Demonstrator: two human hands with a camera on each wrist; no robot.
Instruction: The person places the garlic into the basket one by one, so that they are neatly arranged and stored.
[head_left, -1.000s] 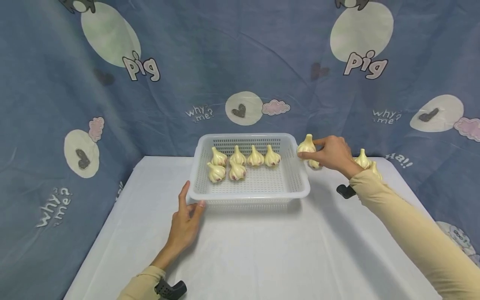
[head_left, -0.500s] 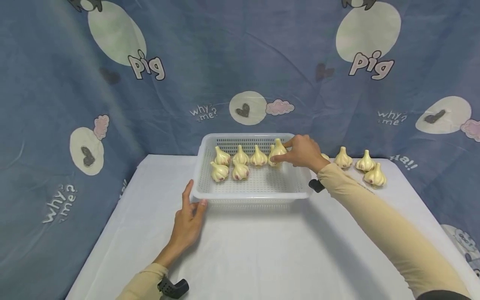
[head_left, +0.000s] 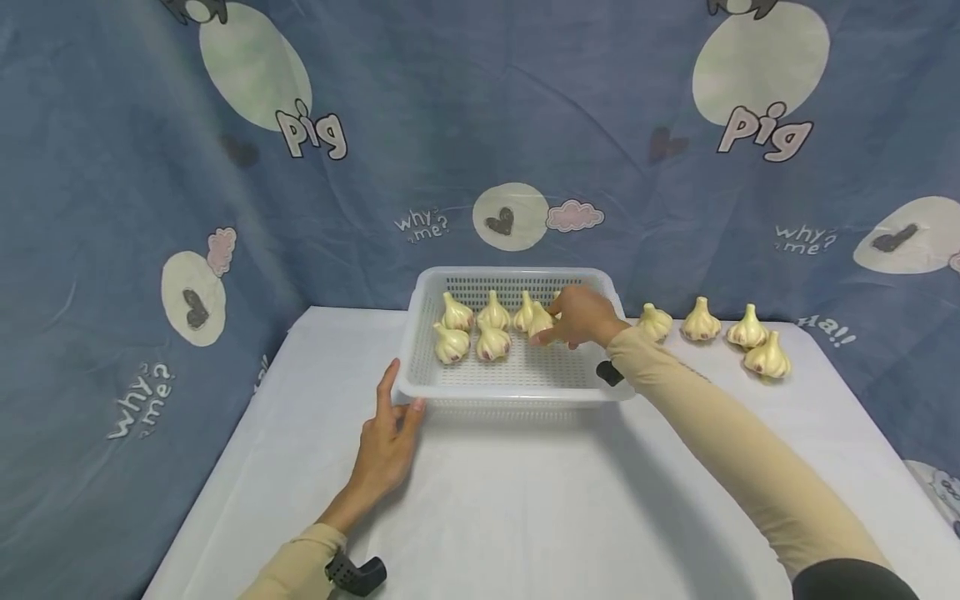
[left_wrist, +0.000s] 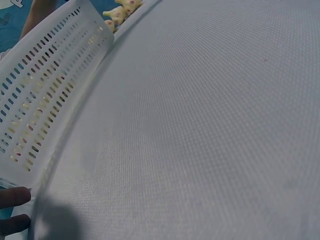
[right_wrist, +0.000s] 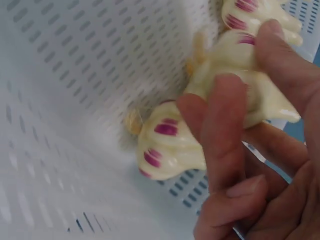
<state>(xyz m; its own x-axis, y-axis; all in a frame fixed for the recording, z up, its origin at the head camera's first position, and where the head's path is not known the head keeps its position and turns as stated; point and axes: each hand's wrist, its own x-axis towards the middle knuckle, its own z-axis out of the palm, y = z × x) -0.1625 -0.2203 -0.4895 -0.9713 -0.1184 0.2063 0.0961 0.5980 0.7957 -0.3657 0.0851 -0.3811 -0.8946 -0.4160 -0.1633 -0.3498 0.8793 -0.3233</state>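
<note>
A white perforated plastic basket (head_left: 517,392) stands on the white table with several garlic bulbs (head_left: 452,343) inside. My right hand (head_left: 585,317) is inside the basket, pinching a garlic bulb (head_left: 539,322) between thumb and fingers, low in front of the back row. In the right wrist view this held garlic bulb (right_wrist: 227,57) lies close to other bulbs; whether it touches the basket floor I cannot tell. My left hand (head_left: 386,450) rests against the basket's front left corner, thumb and index finger spread. Its fingers (left_wrist: 14,197) show beside the basket wall (left_wrist: 55,85) in the left wrist view.
To the right of the basket, several more garlic bulbs (head_left: 701,321) lie along the table's back edge. A blue printed curtain (head_left: 375,125) hangs behind and at the sides. The white tabletop (head_left: 510,517) extends in front of the basket.
My right hand has carried the garlic bulb leftward over the basket's right rim and lowered it inside. The left hand stays at the basket corner. The head view has shifted slightly.
</note>
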